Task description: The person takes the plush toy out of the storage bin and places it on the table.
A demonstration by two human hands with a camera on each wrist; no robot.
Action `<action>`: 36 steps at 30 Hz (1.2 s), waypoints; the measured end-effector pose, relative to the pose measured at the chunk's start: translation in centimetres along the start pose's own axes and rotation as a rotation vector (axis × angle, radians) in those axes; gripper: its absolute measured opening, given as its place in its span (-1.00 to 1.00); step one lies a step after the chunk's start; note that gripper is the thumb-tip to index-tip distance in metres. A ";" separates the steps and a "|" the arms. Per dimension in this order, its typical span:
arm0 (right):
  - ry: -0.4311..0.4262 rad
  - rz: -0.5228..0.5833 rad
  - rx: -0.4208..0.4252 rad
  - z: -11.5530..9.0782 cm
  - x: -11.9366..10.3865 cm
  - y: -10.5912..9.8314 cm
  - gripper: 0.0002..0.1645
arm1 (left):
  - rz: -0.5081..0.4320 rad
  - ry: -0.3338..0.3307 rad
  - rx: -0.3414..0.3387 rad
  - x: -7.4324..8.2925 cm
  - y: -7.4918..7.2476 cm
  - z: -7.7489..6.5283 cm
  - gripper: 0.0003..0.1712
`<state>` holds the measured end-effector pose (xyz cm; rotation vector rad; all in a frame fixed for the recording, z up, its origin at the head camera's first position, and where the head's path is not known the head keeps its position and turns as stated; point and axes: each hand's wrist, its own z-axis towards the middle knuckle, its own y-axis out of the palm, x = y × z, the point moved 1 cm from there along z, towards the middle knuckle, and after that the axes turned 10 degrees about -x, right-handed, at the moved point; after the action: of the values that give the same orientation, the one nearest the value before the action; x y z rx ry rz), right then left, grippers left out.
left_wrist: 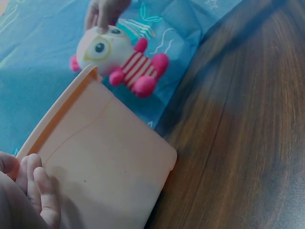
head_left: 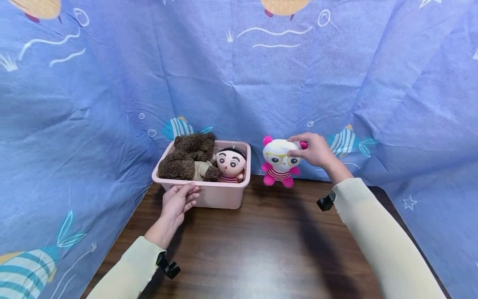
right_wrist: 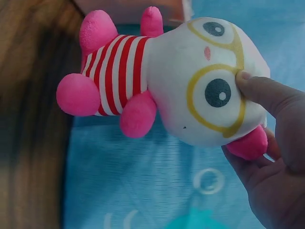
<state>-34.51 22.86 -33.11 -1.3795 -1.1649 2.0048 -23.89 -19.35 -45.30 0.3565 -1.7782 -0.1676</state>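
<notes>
My right hand (head_left: pixel 313 149) grips a plush panda (head_left: pixel 280 157) by the side of its head, thumb on the face near the yellow glasses. The panda has a white head, pink ears and limbs, and a red-striped body; it hangs upright above the table, right of the bin. My left hand (head_left: pixel 179 201) holds the front rim of a pale pink plastic bin (head_left: pixel 220 197), thumb over the rim and fingers against the outer wall. Inside the bin lie a dark brown curly plush bear (head_left: pixel 186 153) and a plush doll (head_left: pixel 230 162) with black hair and a striped top.
A brown wood-grain table (head_left: pixel 239 249) carries the bin near its back edge. Blue fabric (head_left: pixel 298 83) printed with fish and stars hangs close behind and along both sides. Black wrist cameras are strapped at both cuffs.
</notes>
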 end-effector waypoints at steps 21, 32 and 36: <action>0.080 0.099 0.034 1.5 5.2 7.3 -0.52 | 0.007 0.023 0.008 -0.2 0.0 0.1 -0.78; 0.055 0.092 0.132 2.1 5.8 7.3 -0.45 | 0.009 0.020 0.008 -0.2 0.1 0.0 -0.76; 0.073 0.126 0.131 2.1 6.1 7.2 -0.43 | 0.009 0.017 0.009 -0.1 0.2 0.0 -0.76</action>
<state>-38.12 22.56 -42.06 -1.4785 -0.9185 2.0580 -23.95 -19.16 -45.33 0.3556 -1.7638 -0.1502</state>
